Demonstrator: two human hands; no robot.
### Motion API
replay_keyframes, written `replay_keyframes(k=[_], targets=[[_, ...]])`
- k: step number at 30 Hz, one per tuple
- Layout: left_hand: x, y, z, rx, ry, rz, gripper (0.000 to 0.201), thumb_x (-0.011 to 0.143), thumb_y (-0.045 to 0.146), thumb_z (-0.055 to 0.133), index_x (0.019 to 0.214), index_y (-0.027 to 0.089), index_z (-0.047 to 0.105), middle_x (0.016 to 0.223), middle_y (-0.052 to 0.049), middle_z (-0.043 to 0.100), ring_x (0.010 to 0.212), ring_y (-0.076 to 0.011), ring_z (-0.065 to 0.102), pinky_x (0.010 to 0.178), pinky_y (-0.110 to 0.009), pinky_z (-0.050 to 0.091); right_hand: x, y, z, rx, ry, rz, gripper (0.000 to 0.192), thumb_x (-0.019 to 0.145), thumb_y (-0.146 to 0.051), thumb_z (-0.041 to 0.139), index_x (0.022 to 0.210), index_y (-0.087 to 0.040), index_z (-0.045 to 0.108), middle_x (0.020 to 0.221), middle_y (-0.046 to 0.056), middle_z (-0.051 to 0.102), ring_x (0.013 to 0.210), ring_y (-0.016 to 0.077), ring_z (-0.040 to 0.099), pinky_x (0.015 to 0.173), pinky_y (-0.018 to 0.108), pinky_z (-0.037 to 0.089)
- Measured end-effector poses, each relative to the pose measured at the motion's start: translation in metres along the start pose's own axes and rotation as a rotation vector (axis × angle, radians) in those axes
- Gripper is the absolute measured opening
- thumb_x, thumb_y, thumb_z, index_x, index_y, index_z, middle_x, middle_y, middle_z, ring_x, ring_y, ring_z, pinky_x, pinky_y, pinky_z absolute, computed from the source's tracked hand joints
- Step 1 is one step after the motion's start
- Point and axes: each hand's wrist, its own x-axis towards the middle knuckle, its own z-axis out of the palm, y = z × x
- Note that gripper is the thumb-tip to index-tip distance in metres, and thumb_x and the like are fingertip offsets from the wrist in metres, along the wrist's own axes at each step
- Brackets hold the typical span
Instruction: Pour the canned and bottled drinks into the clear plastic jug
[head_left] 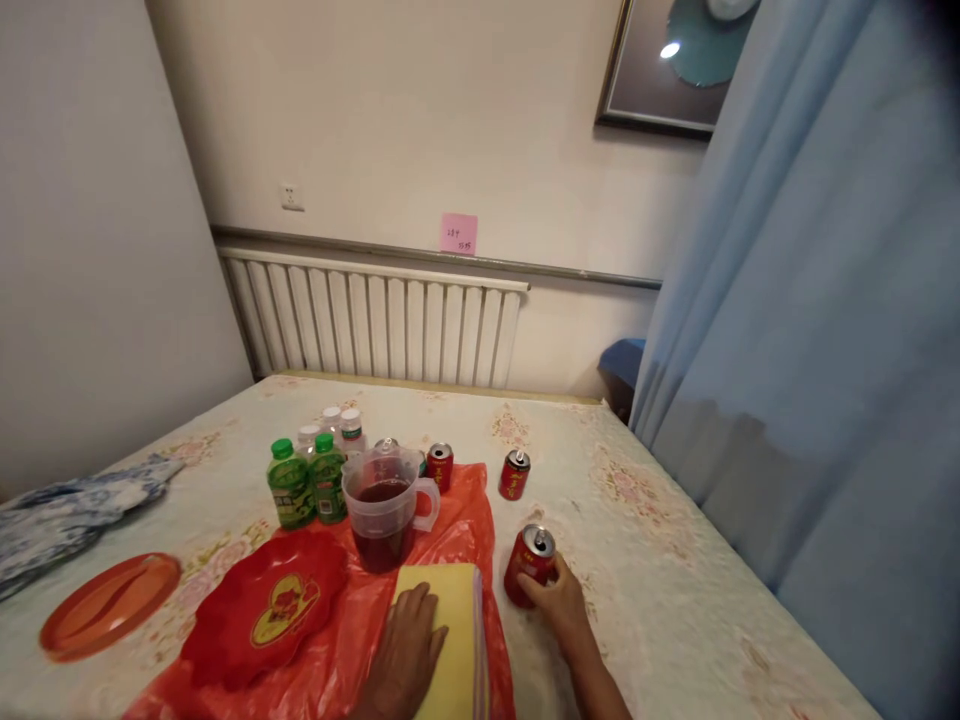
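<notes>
- Floral cloth covers the worktop (660, 520) I am looking down on, with a red plastic sheet (457, 520) spread across its near middle.
- Nearest me, my left hand (405, 650) lies flat and spread on a yellow pad (450, 620) that rests on the sheet; that grip is unclenched and holds nothing.
- Just right of the pad, my right hand (559, 600) is wrapped around a red can (531, 565) from its near side. The grip is closed on the can, which stands on the bare cloth tilted a little toward the hand, its top already opened.
- Risk as I judge it: the can leans and is open, so a loose or jerky grip could slop drink onto the cloth or the pad beside it.
- Left of the pad lies a red heart-shaped dish (266, 610), and farther left an orange plate (109, 600).
- Behind the pad stands a clear jug (386, 515) holding dark liquid. A careless sweep of either arm could knock it over onto the sheet.
- Beyond the jug are two more red cans (514, 474), two green bottles (307, 485) and some white-capped bottles (341, 425).
- Farthest back, a white radiator (375, 320) runs along the wall under a pink note (458, 233); a blue curtain (810, 350) hangs at right.
</notes>
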Motion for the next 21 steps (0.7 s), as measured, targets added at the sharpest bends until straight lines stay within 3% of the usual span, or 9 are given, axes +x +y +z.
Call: replay_keyframes(k=[6,14,21], targets=[[-0.004,-0.001,0.000,0.078,0.049,0.061,0.026,0.092,0.028,0.051,0.114,0.022,0.064,0.121,-0.007,0.068,0.113,-0.0234,0.064,0.097,-0.042,0.053,0.055,0.009,-0.009,-0.022,0.096,-0.012,0.043,0.050,-0.036,0.076,0.088,-0.017,0.068,0.082,0.007,0.075,0.076,0.0282,0.070,0.075,0.040,0.054],[-0.002,-0.003,0.001,0.080,0.074,0.080,0.025,0.093,0.031,0.050,0.111,0.022,0.065,0.117,-0.007,0.070,0.107,-0.0247,0.066,0.093,-0.042,0.054,0.125,0.024,-0.011,-0.036,0.134,-0.046,0.042,0.050,-0.037,0.076,0.087,-0.018,0.068,0.081,0.003,0.074,0.077,0.0253,0.067,0.076,0.037,0.052],[0.001,-0.007,0.002,0.086,0.125,0.126,0.026,0.094,0.035,0.048,0.110,0.023,0.065,0.113,-0.007,0.072,0.102,-0.0240,0.068,0.088,-0.039,0.056,0.161,0.039,-0.006,-0.053,0.128,-0.053,0.042,0.048,-0.035,0.075,0.086,-0.019,0.068,0.081,0.003,0.074,0.077,0.0245,0.067,0.076,0.036,0.052]])
